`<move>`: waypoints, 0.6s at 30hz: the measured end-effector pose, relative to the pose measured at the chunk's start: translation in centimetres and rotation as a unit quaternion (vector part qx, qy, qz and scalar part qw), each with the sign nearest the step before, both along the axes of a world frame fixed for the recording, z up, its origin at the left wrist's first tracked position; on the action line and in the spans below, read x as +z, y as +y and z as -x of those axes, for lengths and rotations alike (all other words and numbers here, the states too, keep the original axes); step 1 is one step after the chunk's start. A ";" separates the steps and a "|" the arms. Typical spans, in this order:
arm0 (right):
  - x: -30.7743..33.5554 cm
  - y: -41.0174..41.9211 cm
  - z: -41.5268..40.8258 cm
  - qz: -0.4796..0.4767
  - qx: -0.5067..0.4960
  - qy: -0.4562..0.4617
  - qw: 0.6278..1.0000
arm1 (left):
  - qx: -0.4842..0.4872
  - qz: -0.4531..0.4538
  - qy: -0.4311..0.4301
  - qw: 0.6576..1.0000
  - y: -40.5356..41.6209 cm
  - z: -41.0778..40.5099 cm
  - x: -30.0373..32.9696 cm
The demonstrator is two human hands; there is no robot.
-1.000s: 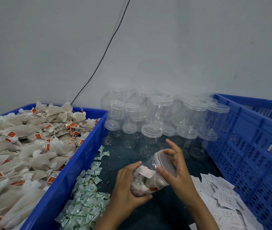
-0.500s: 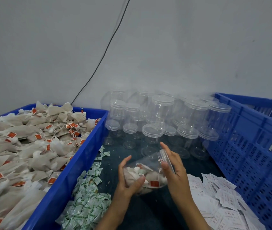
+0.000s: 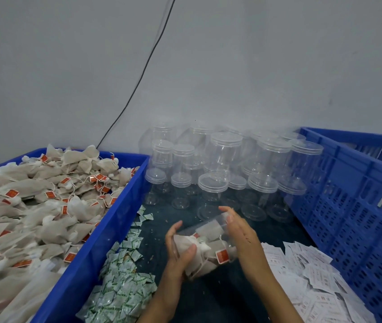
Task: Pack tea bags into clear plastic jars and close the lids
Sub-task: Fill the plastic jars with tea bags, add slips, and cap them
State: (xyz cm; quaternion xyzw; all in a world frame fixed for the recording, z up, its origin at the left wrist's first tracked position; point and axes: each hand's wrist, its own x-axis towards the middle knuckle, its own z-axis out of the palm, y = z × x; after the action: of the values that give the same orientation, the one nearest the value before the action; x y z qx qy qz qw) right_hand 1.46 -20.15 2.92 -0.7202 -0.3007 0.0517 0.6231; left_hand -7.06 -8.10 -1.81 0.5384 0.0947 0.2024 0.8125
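A clear plastic jar [image 3: 206,245] packed with beige tea bags and red tags lies tilted between my hands above the dark table. My left hand [image 3: 179,249] grips its base end from the left. My right hand [image 3: 239,231] curls over the lid end, covering the lid. A blue tray [image 3: 106,231] on the left is heaped with loose tea bags [image 3: 34,206]. Several empty lidded clear jars [image 3: 225,169] stand at the back.
A pile of small green-and-white sachets [image 3: 124,276] lies beside the tray. White printed paper slips [image 3: 313,283] are spread at the right. A blue slatted crate [image 3: 357,206] stands along the right side. A black cable runs down the grey wall.
The jar has moved lower and a little right and rolled between my hands. My right hand has come further over the lid end.
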 end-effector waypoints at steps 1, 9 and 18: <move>0.1 0.0 -0.2 0.006 0.015 0.031 0.999 | 0.008 0.000 0.001 1.000 0.1 0.1 0.1; -0.7 -0.5 0.0 -0.094 0.074 0.102 0.988 | 0.012 -0.024 0.014 1.000 0.5 0.4 0.2; -1.1 -0.1 -0.3 -0.117 0.052 0.127 0.984 | -0.040 -0.010 0.067 0.997 1.2 0.9 0.0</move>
State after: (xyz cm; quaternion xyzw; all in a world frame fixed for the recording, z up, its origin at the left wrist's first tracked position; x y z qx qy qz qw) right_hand 1.76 -20.27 1.79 -0.6131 -0.2601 0.1401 0.7327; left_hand -7.94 -6.89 -1.77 0.5620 0.1252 0.1340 0.8065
